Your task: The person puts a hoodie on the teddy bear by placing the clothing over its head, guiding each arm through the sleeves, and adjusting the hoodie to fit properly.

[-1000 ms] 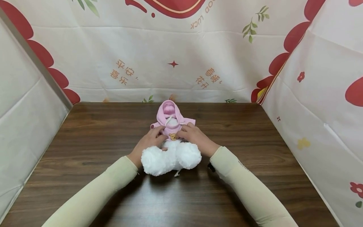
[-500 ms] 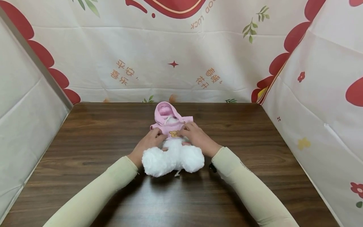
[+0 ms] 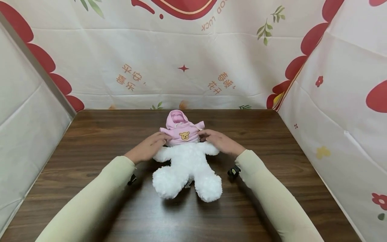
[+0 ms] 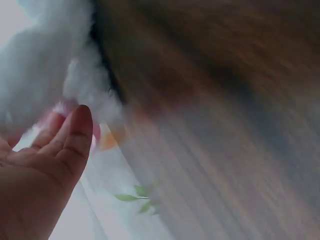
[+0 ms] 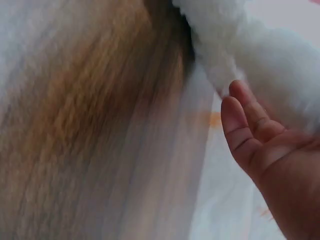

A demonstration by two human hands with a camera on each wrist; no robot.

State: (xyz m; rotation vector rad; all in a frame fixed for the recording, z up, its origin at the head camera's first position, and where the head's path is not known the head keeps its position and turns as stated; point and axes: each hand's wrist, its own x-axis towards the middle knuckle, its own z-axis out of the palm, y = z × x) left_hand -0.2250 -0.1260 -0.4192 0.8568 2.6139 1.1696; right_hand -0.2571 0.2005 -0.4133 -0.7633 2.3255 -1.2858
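Observation:
A white plush toy [image 3: 188, 158] lies on the table with its legs toward me and its arms out to the sides. A small pink doll hoodie [image 3: 178, 129] with a yellow bear patch is bunched above the arms and covers the toy's head. At the hoodie's left edge, my left hand [image 3: 149, 146] pinches the cloth; pink shows by its fingers in the left wrist view. My right hand [image 3: 220, 141] holds the opposite edge with bent fingers, over the toy's arm. White fur hides part of the right fingertips in the right wrist view.
The dark wooden table [image 3: 105, 134] reaches back to a printed cloth backdrop [image 3: 169, 50]. Cloth walls stand along both sides, the right one [image 3: 341, 111] with red flowers. Both wrist views are blurred.
The hoodie has slid up off the toy's body toward its head, baring the belly and arms. The toy's legs have shifted toward me, and both hands have spread apart.

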